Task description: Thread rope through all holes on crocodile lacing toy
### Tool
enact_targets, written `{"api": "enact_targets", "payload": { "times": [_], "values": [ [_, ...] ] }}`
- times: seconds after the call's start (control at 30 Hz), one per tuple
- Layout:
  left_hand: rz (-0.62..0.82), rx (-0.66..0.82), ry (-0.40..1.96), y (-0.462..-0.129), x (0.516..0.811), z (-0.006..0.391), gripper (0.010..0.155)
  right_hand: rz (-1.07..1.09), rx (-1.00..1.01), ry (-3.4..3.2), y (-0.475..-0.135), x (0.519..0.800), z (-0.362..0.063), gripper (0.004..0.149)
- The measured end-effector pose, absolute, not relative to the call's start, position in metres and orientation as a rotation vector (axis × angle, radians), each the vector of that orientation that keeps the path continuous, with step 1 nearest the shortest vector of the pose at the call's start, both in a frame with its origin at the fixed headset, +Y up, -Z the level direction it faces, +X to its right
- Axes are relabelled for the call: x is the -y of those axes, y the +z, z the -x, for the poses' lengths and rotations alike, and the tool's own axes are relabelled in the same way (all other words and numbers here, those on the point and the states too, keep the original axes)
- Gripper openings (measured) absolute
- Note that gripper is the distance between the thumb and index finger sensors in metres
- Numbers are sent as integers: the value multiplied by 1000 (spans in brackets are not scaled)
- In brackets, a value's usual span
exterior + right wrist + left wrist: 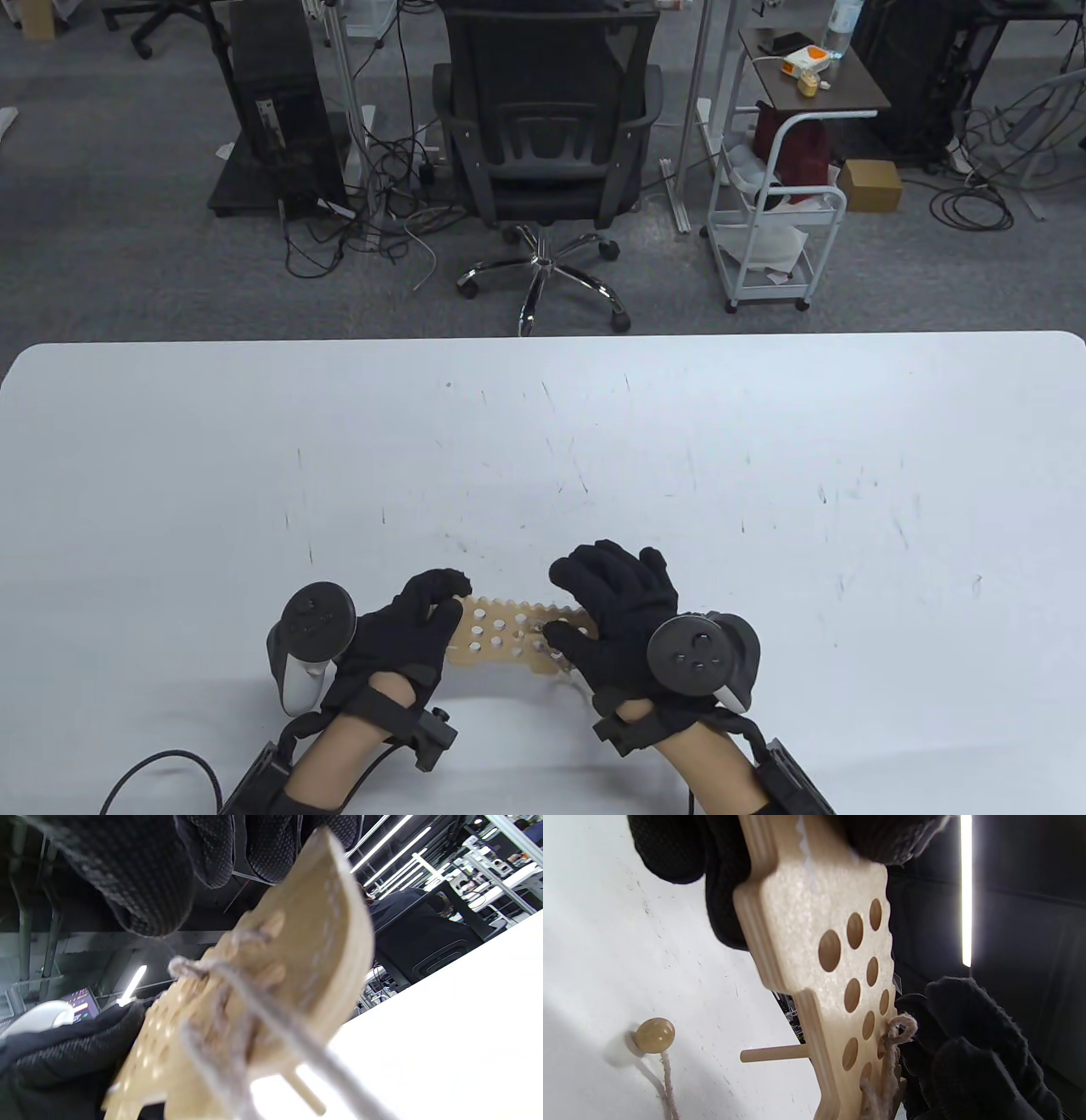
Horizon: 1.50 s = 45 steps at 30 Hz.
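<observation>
The wooden crocodile lacing board (507,635) with rows of round holes is held between both hands near the table's front edge, lifted off the table. My left hand (407,641) grips its left end, seen close in the left wrist view (814,955). My right hand (612,624) holds the right end, thumb on top. The beige rope (897,1046) passes through holes near the right end and runs blurred across the board in the right wrist view (254,1014). A thin wooden needle (774,1053) sticks out beneath the board. The rope's wooden bead (654,1035) lies on the table.
The white table (764,475) stretches far beyond the hands. An office chair (547,144) and a white cart (776,195) stand on the floor behind the table.
</observation>
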State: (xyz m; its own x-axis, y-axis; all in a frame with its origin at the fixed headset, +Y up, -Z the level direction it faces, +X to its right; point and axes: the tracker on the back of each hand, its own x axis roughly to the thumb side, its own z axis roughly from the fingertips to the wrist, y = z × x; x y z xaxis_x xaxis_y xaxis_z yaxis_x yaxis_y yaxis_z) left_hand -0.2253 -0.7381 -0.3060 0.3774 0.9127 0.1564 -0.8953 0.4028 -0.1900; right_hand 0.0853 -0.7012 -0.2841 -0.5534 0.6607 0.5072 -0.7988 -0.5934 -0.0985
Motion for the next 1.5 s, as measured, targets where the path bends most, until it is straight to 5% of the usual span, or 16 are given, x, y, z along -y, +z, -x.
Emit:
{"api": "enact_targets", "payload": {
  "times": [0.73, 1.5],
  "values": [
    [55, 221, 1269, -309, 730, 243, 51, -113, 259, 1888, -315, 728, -143, 44],
    [140, 286, 1384, -307, 728, 234, 51, -530, -21, 2021, -310, 742, -86, 55]
  ]
}}
